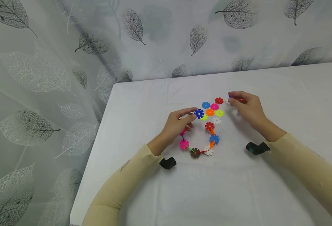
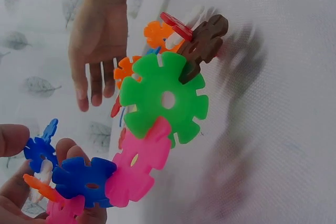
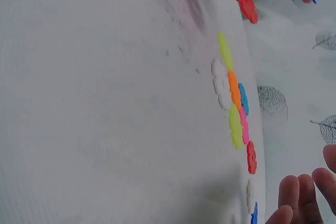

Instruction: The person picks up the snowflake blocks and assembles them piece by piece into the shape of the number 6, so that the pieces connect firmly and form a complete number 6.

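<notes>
My left hand (image 1: 177, 123) pinches a dark blue notched snowflake disc (image 1: 199, 113) between thumb and fingers. That disc belongs to a curved chain of interlocked discs, hanging off the table in the left wrist view. Along it are a green disc (image 2: 165, 98), pink discs (image 2: 137, 166), a brown disc (image 1: 195, 153), a white disc (image 1: 209, 150) and a red disc (image 1: 209, 126). My right hand (image 1: 247, 106) hovers over the far loose discs, fingers loosely bent; nothing shows between them in the right wrist view. A white disc (image 3: 250, 196) and a blue disc (image 3: 254, 213) lie near its fingers.
Several loose discs lie flat beyond the chain, among them a red disc (image 1: 219, 100), an orange disc (image 1: 209, 112), a yellow-green disc (image 1: 219, 113) and a white disc (image 1: 216, 121). The white table (image 1: 211, 194) meets a leaf-print curtain (image 1: 160, 37) behind.
</notes>
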Available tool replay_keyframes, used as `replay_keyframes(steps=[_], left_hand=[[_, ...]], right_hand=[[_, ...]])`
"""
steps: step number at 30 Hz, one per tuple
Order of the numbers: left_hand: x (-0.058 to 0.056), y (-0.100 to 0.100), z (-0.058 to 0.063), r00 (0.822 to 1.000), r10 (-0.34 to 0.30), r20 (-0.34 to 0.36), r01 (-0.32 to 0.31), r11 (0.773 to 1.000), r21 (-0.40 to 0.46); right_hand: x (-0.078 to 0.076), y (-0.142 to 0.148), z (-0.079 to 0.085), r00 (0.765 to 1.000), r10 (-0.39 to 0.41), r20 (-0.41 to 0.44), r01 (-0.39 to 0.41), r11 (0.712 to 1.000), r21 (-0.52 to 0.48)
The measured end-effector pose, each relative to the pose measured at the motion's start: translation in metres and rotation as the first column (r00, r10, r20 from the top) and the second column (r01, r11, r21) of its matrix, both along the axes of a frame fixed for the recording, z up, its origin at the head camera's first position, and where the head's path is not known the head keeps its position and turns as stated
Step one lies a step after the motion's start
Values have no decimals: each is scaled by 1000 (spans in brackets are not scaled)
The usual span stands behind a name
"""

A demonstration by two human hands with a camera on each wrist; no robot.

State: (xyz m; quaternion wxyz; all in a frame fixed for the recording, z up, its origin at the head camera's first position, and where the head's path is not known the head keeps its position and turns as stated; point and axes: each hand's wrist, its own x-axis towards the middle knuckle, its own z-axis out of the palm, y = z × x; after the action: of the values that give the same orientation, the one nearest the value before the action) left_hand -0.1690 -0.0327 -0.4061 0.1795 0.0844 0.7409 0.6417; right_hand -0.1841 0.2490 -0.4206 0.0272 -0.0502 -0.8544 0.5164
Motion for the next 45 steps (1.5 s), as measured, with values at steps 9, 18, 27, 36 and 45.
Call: replay_keyframes(steps=[9,18,27,36,45], left_hand=[[0,-1,1,999,27,-38,-27,999,-21],[0,-1,1,997,69,-45,-71,997,-24],[2,-2,2,997,32,-74,-31,999,10],[1,-2,-1,995,-13,-99,17,999,37],[-1,-2,-1,998,-14,-67,19,998,61]], right_hand=[[-10,7,-7,995,49,84,-62,985,163],[-8,-4,-12,973,193,128,-228,890,396],[-8,-8,-12,964,228,140,-267,853,449],[-4,-9,-3,960,241,142,-276,894,353],[17,-26,9,967,254,-20,-242,941,238]])
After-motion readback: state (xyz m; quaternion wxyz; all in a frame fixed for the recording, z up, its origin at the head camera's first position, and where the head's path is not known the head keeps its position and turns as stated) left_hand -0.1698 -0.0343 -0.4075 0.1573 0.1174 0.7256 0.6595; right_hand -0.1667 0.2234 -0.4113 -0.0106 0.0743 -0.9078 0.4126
